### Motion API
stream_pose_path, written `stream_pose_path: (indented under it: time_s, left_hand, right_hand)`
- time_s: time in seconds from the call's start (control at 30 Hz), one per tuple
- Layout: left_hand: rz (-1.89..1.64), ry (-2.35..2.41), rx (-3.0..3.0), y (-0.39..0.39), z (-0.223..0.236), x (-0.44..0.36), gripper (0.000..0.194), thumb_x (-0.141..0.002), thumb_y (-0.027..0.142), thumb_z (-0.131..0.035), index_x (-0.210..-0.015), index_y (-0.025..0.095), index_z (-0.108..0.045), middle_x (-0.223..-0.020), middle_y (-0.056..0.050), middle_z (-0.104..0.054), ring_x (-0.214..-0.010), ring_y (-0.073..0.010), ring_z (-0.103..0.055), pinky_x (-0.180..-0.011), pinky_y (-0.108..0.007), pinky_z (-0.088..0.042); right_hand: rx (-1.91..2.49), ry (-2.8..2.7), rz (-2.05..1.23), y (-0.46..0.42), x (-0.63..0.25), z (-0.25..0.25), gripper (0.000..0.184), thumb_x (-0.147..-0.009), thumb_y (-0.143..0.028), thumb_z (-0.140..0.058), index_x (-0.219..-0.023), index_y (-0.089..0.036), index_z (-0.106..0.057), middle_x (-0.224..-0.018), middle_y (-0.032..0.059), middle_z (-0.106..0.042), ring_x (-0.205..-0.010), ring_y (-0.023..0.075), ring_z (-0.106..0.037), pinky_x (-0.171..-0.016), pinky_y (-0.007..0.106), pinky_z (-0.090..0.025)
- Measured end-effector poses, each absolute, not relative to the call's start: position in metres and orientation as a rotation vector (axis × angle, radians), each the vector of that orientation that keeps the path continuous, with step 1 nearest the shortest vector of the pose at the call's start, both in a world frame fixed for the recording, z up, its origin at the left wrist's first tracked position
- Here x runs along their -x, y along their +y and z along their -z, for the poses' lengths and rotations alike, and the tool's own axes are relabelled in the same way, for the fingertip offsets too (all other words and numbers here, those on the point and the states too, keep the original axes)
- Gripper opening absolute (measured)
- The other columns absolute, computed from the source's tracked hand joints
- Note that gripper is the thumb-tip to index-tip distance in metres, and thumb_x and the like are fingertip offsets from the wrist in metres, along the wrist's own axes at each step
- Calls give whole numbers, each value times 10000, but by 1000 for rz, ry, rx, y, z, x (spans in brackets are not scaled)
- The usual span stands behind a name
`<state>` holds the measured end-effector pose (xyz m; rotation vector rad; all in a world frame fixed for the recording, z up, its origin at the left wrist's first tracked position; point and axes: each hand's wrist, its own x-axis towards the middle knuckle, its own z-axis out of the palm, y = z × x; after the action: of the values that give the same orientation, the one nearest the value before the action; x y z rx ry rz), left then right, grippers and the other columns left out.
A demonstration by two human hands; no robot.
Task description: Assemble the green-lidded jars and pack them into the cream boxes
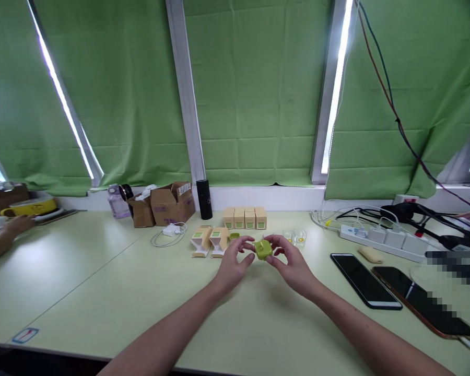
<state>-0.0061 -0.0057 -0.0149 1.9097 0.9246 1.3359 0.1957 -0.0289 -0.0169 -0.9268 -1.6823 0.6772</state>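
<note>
A small yellow-green squarish block (263, 249) with rounded corners is held up just above the table in front of me. My right hand (292, 263) pinches its right side between thumb and fingers. My left hand (235, 263) is at its left edge with thumb and fingers apart; whether the fingertips touch it, I cannot tell. Behind my left hand is another small green piece (234, 236), partly hidden. Two opened kraft boxes (219, 241) lie to the left of it. Clear cups (300, 238) with something yellow inside stand beyond my right hand.
Several closed kraft boxes (245, 218) stand in a row at the back, beside a black cylinder (204, 199). Cardboard cartons (172, 203) and a white charger (171, 230) are left. Phones (366, 280) and a power strip (384, 243) lie right. Another person's hand (19, 225) is far left.
</note>
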Motion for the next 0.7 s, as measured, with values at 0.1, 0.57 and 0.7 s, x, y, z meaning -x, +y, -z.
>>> stream_pose_path:
  time_s: [0.1, 0.57, 0.7]
  left_hand:
    - [-1358, 941, -2054, -10, 13, 8, 583, -788, 115, -714, -1330, 279, -575, -1286, -97, -636, -1256, -284, -556, -1092, -492, -419]
    - [-1252, 833, -2341, -17, 10, 5, 475, -846, 78, -685, -1248, 332, -694, -1349, -72, -607, -1334, -309, -393, -1139, -531, -369]
    - [-1338, 871, -2132, -8, 12, 6, 452, -788, 127, -773, -1202, 298, -716, -1267, -82, -662, -1288, -307, -481, -1105, -506, -403]
  right_hand:
    - [888, -1645, -761, -26, -196, 19, 328, -888, -305, -653, -1212, -269, -611, -1201, 65, -683, -1057, 244, -629, -904, 424, -509]
    - [925, -1682, -827, -28, -195, 20, 321, -905, -457, -668, -1150, -250, -654, -1120, 67, -703, -1017, 250, -628, -889, 411, -494]
    - [923, -1609, -853, -25, -196, 22, 367, -942, -516, -606, -1196, -252, -635, -1129, 75, -705, -1050, 252, -639, -906, 409, -488]
